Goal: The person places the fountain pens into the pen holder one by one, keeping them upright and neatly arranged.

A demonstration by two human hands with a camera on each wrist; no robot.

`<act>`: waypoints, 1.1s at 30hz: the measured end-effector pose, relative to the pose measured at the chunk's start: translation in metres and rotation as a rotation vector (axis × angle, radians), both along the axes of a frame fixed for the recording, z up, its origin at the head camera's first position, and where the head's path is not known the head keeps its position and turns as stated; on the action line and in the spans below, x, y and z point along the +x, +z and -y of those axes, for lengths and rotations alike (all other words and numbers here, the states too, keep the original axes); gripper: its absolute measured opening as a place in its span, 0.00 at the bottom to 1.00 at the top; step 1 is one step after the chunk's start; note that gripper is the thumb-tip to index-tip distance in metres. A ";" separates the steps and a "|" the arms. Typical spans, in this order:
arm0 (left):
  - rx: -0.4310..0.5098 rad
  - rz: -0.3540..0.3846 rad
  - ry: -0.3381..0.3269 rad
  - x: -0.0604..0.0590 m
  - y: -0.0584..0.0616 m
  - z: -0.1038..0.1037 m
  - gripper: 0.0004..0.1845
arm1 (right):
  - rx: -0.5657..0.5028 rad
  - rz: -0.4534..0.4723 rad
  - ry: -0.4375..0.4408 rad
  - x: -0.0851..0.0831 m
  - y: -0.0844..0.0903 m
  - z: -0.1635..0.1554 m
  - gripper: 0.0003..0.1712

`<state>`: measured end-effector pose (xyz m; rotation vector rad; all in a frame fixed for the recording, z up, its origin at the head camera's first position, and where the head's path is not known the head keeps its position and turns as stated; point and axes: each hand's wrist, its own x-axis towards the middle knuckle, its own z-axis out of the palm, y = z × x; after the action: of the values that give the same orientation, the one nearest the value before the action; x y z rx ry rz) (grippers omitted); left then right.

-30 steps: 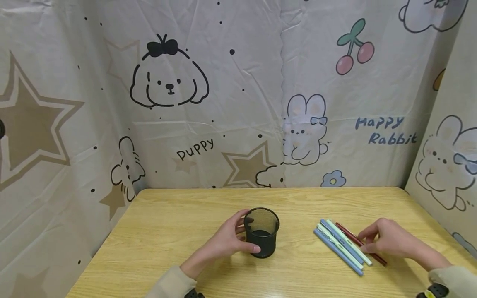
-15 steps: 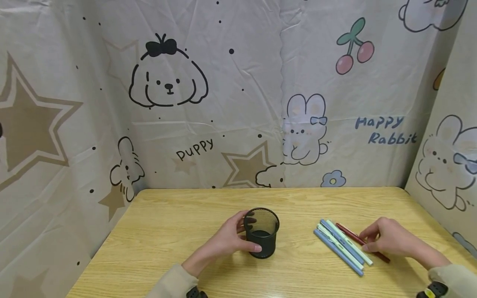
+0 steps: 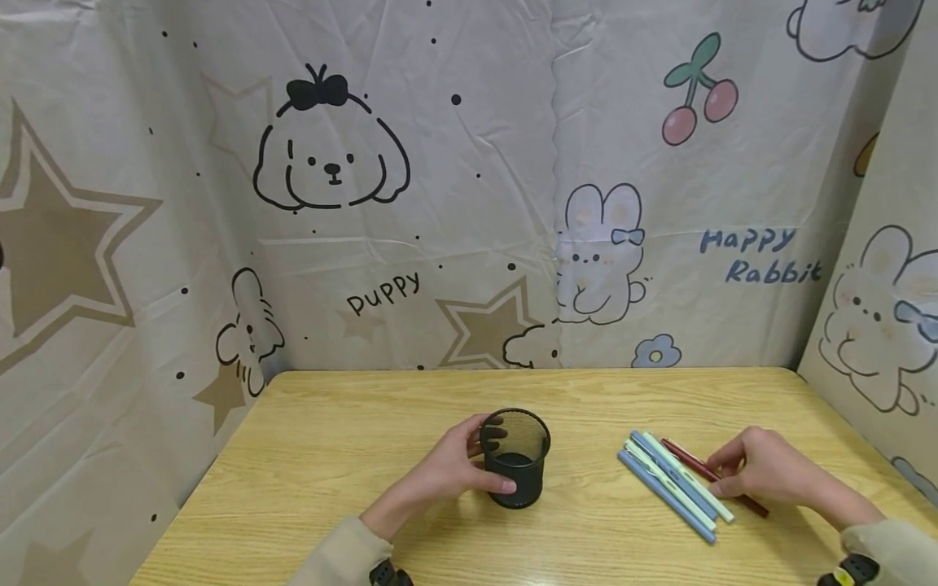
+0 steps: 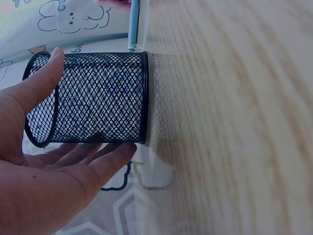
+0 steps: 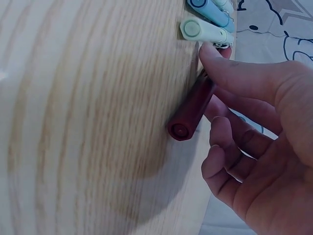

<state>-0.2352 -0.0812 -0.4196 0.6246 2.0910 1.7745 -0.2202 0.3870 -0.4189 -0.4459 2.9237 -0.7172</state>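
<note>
The work looked barely begun: the black mesh cup [image 3: 515, 457] stood upright on the counter [image 3: 352, 439] with nothing visible inside, the left hand [image 3: 447, 472] curled round its side. All the pens [image 3: 670, 480] lay in a row to its right, and the right hand [image 3: 762, 476] pinched the red pen [image 5: 191, 110], which lay against the wood.
</note>
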 end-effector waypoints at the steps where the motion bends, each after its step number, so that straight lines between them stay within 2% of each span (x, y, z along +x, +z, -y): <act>1: 0.001 0.000 -0.001 0.000 -0.001 0.000 0.48 | -0.001 -0.002 -0.002 0.000 0.000 0.000 0.18; 11: 0.009 -0.009 -0.009 -0.002 -0.001 0.000 0.47 | -0.022 -0.025 -0.028 0.003 -0.003 0.002 0.16; 20: 0.011 -0.005 -0.005 -0.001 0.000 0.000 0.47 | -0.035 -0.075 -0.011 0.004 -0.007 -0.001 0.13; 33: 0.018 -0.001 -0.004 -0.002 -0.001 0.000 0.44 | -0.060 -0.090 -0.032 0.006 -0.007 -0.004 0.11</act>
<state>-0.2372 -0.0814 -0.4203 0.6347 2.0754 1.7926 -0.2137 0.3911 -0.4256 -0.4497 3.0057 -0.8113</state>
